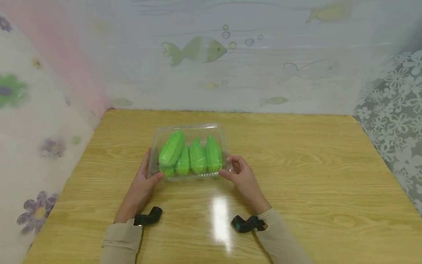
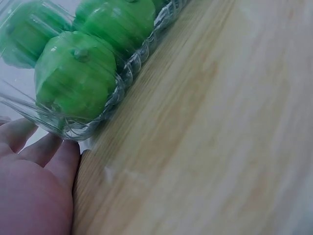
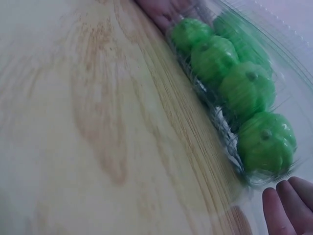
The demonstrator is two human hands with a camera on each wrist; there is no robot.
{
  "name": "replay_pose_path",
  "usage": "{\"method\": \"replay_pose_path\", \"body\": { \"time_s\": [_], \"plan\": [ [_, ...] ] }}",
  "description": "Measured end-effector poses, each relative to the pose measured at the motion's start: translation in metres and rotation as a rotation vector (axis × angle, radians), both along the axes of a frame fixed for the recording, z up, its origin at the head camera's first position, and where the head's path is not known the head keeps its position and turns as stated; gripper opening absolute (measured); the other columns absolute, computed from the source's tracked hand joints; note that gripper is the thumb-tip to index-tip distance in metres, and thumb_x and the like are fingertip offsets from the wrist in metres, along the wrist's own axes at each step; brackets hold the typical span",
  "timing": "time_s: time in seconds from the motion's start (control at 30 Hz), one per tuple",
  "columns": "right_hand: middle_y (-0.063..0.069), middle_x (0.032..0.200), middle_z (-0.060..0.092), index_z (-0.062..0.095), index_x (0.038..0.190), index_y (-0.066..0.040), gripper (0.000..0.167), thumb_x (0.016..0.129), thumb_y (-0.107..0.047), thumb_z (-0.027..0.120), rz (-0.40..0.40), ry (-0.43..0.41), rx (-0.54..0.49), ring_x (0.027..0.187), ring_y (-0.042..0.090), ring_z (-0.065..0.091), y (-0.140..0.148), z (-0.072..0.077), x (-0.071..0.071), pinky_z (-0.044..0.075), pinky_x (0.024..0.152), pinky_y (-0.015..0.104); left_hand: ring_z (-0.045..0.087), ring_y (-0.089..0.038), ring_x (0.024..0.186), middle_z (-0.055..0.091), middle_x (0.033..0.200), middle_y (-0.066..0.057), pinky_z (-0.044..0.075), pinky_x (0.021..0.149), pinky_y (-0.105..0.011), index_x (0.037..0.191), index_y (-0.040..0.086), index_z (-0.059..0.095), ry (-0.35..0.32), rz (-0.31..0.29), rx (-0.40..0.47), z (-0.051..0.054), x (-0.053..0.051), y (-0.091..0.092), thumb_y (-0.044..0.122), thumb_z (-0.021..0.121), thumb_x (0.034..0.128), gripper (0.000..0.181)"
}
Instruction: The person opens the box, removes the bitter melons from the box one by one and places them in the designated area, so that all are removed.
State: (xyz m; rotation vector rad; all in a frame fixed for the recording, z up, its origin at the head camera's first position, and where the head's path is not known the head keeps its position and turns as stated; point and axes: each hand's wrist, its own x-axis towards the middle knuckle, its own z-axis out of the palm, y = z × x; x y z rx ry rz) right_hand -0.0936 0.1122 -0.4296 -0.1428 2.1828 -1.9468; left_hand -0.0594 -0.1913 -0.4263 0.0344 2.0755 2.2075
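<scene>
A clear plastic container (image 1: 206, 127) with several light green ribbed vegetables (image 1: 197, 156) inside is between two hands in the head view. One vegetable lies tilted on top of the others at the left. The left hand (image 1: 141, 189) grips the left side, its thumb at the near left corner. At the near right corner the right hand (image 1: 246, 183) holds with its thumb in front and bent fingers at the side. In the left wrist view, the fingers of the left hand (image 2: 36, 188) touch the container's end; the right wrist view shows the right fingertips (image 3: 288, 200) beside the other end.
The container is over a wood-grain table (image 1: 296, 165). A wall painted with fish (image 1: 204, 49) rises behind the table, a flowered wall (image 1: 36, 146) stands at the left, and a grey surface with white flowers (image 1: 399, 113) is at the right.
</scene>
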Motion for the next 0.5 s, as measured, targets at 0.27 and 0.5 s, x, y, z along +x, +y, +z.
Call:
{"method": "replay_pose_path", "body": {
  "time_s": [0.27,0.5],
  "plan": [
    [0.005,0.12,0.051,0.048,0.101,-0.007,0.049,0.071,-0.035,0.074,-0.026,-0.011,-0.012,0.118,0.014,0.042,-0.0043,-0.0001,-0.0037,0.031,0.098,0.034,-0.002,-0.013,0.134,-0.003,0.148,0.006,0.002,0.106,-0.039,0.144,0.03,-0.001,0.005,0.002,-0.006,-0.0005,-0.0066,-0.0031,0.006,0.055,0.0878,0.083],
    [0.005,0.117,0.052,0.052,0.098,-0.007,0.046,0.07,-0.035,0.075,-0.076,-0.016,-0.021,0.112,0.017,0.048,-0.0092,-0.0025,-0.0037,0.041,0.089,0.031,0.001,-0.014,0.133,0.0,0.147,0.008,0.004,0.106,-0.041,0.143,0.034,0.001,0.003,0.021,-0.074,-0.0066,-0.0098,-0.0053,0.013,0.055,0.0889,0.079]
  ]
}}
